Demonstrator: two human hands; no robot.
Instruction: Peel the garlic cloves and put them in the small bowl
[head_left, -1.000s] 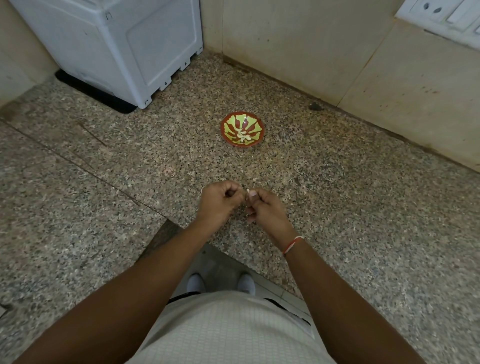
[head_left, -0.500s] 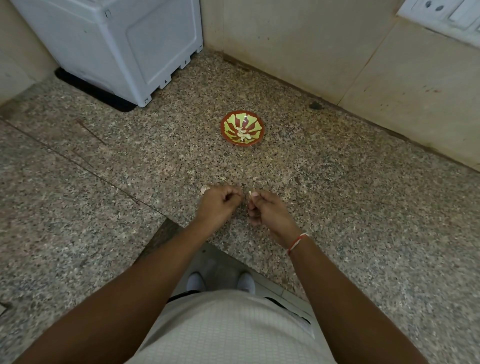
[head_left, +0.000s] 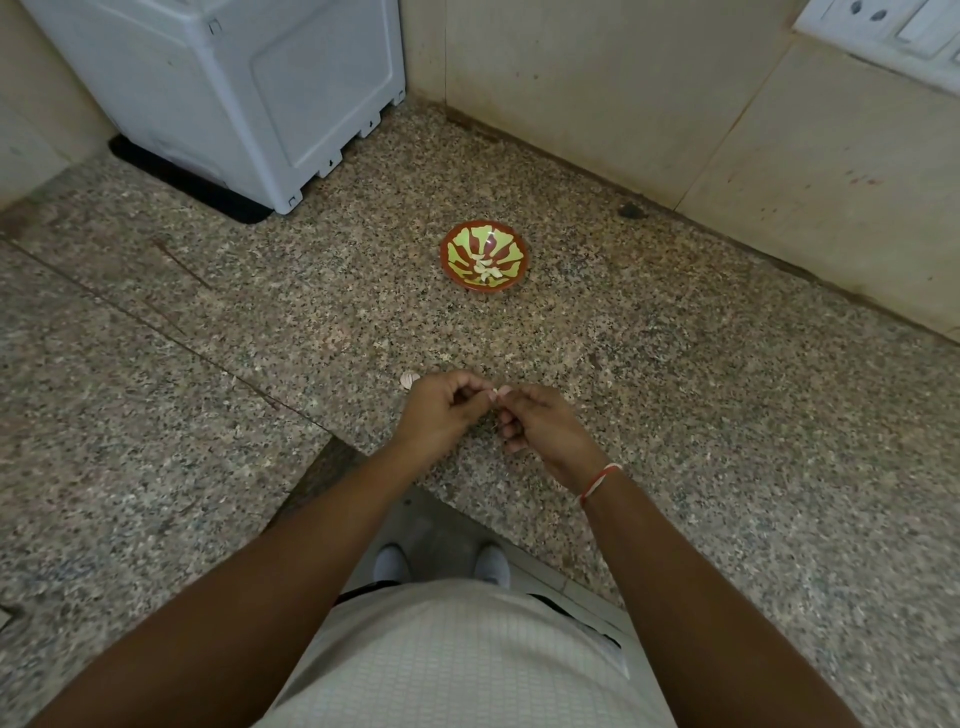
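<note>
Clove pinched between both hands, bowl straight ahead

The garlic clove (head_left: 494, 391) sits tiny between my fingertips, too small for me to tell which way its long axis runs. My left hand (head_left: 445, 413) and right hand (head_left: 540, 423) both curl in and pinch it from either side, just above the tabletop (head_left: 727, 415). The small bowl (head_left: 484, 255), with pale peeled pieces already in it, lies directly beyond my hands, well apart from them, a touch nearer my right. A loose clove or scrap of skin (head_left: 409, 379) lies just past my left knuckles. I reckon the drop is a straight forward reach.
</note>
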